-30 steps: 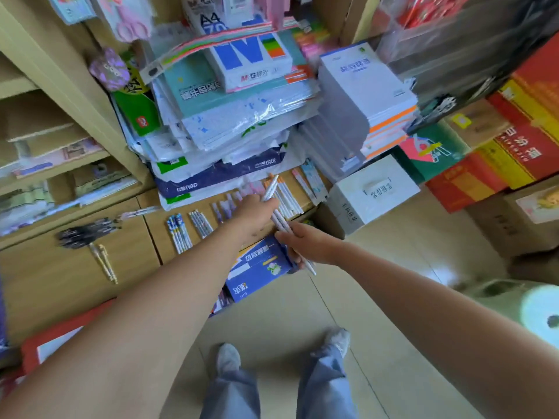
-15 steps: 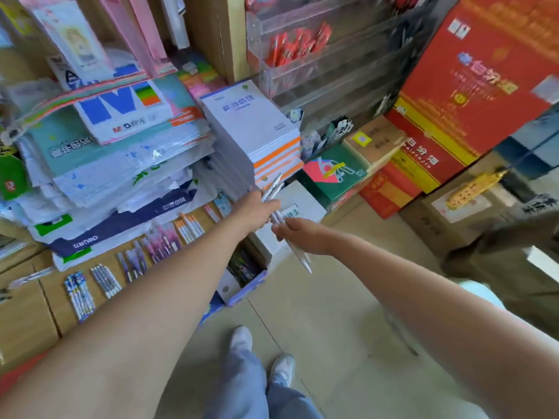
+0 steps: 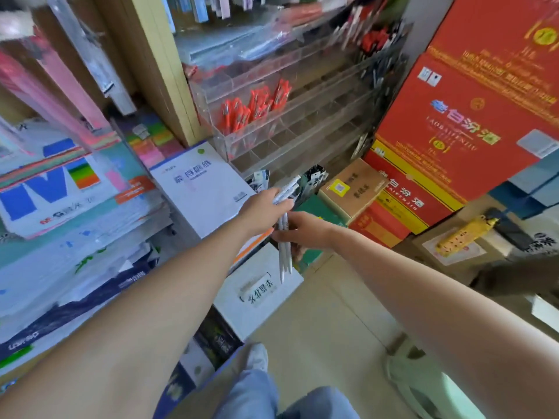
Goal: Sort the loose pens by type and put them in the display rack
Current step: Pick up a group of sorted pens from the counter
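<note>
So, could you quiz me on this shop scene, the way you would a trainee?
1. True or false: the left hand and the right hand each hold white pens.
2. The stocked pens in the rack beside the post are: A green, B red, C yellow.
3. Fill in: the big boxes right of the rack are mostly ___.
Key: 1 true; 2 B; 3 red.
</note>
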Available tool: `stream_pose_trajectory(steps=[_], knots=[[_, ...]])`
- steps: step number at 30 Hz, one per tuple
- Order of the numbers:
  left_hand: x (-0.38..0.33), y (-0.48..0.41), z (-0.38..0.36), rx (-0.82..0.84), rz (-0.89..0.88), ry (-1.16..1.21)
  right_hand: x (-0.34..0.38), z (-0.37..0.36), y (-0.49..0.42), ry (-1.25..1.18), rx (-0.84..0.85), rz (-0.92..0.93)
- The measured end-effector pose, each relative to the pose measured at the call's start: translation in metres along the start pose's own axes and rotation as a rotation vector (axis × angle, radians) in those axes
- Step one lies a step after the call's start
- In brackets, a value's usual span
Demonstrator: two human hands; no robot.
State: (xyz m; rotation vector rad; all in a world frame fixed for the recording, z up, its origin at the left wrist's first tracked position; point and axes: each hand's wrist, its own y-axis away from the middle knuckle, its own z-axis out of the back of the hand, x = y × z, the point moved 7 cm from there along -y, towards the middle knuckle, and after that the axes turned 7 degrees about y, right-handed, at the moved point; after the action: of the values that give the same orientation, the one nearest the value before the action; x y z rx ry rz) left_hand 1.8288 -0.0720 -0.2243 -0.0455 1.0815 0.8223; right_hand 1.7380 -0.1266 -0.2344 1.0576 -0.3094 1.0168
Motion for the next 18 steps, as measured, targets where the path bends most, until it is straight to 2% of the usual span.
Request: stream_pose_trajectory(steps=[4, 10, 14, 18], knots=[[-0.026, -0.049, 0.013, -0.072, 0.000, 0.178, -0.010, 0.061, -0.033, -0.024, -0.093, 0.006], [-0.042, -0.131, 0.016, -0.193, 0.115, 0.353, -0.045, 0.174, -0.089, -0.275, -0.294, 0.011], [-0.056, -0.172, 0.017, -0.315, 0.175, 0.452, -0.056, 0.239, -0.126, -0.241, -0.272, 0.036], [-0.066, -0.201, 0.019, -0.401, 0.232, 0.413, -0.058, 0.289, -0.156, -0.276, -0.286, 0.075]])
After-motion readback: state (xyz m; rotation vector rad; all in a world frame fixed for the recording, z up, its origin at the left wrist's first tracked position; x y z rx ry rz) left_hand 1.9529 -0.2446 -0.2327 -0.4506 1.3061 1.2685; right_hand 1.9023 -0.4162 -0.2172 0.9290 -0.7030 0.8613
